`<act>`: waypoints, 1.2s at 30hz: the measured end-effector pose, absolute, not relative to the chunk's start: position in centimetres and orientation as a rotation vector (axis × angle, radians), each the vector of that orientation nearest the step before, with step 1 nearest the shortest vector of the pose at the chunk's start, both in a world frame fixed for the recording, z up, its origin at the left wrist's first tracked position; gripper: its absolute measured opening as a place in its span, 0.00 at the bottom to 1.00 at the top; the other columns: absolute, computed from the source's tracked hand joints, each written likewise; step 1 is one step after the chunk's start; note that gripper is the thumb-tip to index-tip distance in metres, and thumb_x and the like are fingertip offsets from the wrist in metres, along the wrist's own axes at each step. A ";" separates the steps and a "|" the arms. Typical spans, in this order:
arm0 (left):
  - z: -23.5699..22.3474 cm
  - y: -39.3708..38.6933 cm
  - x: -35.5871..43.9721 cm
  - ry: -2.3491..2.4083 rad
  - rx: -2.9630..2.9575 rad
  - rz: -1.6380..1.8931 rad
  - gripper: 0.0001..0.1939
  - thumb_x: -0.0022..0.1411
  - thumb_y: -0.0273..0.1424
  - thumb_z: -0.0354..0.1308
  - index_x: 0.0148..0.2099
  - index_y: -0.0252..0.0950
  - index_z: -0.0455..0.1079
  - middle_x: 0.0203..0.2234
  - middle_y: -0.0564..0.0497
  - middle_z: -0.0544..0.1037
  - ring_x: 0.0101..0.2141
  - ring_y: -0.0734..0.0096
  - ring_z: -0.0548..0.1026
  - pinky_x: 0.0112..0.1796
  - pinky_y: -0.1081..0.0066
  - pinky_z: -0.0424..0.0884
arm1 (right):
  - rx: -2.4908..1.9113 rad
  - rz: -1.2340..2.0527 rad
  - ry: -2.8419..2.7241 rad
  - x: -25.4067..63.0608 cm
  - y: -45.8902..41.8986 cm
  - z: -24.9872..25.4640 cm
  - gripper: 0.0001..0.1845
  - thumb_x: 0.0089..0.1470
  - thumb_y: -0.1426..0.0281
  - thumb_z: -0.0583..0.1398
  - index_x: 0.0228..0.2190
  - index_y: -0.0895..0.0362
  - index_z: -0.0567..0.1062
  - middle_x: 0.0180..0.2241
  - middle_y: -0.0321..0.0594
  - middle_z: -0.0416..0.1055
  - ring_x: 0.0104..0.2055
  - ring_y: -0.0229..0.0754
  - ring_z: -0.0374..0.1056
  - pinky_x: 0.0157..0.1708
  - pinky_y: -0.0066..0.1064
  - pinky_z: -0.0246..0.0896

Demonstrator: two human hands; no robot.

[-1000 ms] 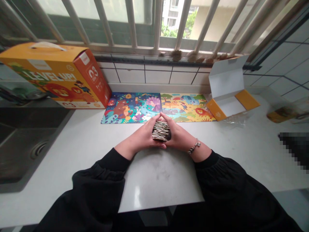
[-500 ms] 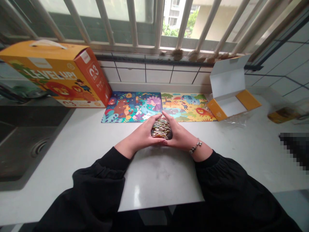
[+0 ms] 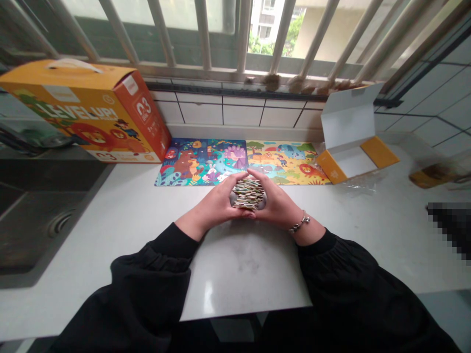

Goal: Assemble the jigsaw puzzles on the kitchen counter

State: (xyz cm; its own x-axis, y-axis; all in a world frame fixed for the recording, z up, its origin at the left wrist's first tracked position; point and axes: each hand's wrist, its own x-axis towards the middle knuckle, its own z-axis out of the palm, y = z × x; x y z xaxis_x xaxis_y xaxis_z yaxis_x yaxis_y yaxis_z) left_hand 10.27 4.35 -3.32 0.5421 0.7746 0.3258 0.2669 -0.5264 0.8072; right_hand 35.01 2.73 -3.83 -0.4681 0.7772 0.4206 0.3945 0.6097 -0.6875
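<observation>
Both my hands cup a thick stack of puzzle pieces (image 3: 248, 194), its layered pale edges facing me. My left hand (image 3: 220, 202) curves around the left side, and my right hand (image 3: 276, 200) around the right. Fingertips meet at the far side and thumbs meet at the near side. Just beyond the hands lie two colourful animal pictures side by side: a dark blue night scene (image 3: 191, 164) and a yellow savanna scene (image 3: 290, 159). The hands overlap their near edge in view. The undersides of the pieces are hidden.
A big orange puzzle box (image 3: 88, 113) with a handle stands at the back left, beside a sink (image 3: 33, 215). At the back right is an opened small orange box (image 3: 356, 157) with clear plastic by it. Window bars (image 3: 206, 39) rise behind the white counter (image 3: 250, 274).
The stack shifts and tilts between my hands; its pieces looked neat, then looser, and now sit level again. My hands stay in nearly the same place.
</observation>
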 end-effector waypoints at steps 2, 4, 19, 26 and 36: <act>-3.3 4.3 10.3 0.825 2.046 0.940 0.54 0.52 0.46 0.84 0.75 0.44 0.63 0.68 0.38 0.73 0.67 0.42 0.73 0.70 0.42 0.68 | -0.915 0.633 -2.074 35.1 2.7 -3.6 0.65 0.50 0.53 0.80 0.78 0.50 0.57 0.71 0.57 0.68 0.71 0.67 0.69 0.71 0.63 0.68; -3.2 4.3 10.4 0.824 2.036 0.950 0.54 0.53 0.46 0.84 0.75 0.45 0.63 0.68 0.38 0.73 0.68 0.43 0.73 0.70 0.43 0.68 | -0.911 0.627 -2.061 35.1 2.7 -3.5 0.65 0.50 0.53 0.81 0.78 0.50 0.58 0.71 0.57 0.68 0.71 0.68 0.69 0.71 0.63 0.68; -3.5 4.3 10.4 0.852 2.044 0.842 0.60 0.50 0.46 0.85 0.78 0.41 0.60 0.68 0.33 0.73 0.67 0.37 0.73 0.69 0.40 0.69 | -0.969 0.771 -2.129 34.8 2.5 -4.5 0.68 0.52 0.54 0.80 0.80 0.47 0.51 0.73 0.59 0.65 0.71 0.69 0.69 0.68 0.64 0.70; -3.5 4.2 10.4 0.866 2.019 0.852 0.56 0.54 0.47 0.83 0.77 0.43 0.60 0.72 0.34 0.70 0.70 0.39 0.72 0.71 0.41 0.68 | -1.027 0.734 -2.038 34.9 2.8 -3.7 0.63 0.49 0.52 0.80 0.77 0.49 0.60 0.71 0.57 0.68 0.71 0.68 0.70 0.70 0.63 0.69; -4.1 4.8 10.8 0.994 1.962 1.003 0.46 0.64 0.51 0.75 0.75 0.42 0.60 0.65 0.34 0.75 0.66 0.45 0.76 0.68 0.42 0.71 | -1.135 0.666 -1.604 35.5 4.7 -4.9 0.55 0.54 0.48 0.76 0.73 0.47 0.60 0.68 0.54 0.68 0.65 0.61 0.74 0.66 0.59 0.73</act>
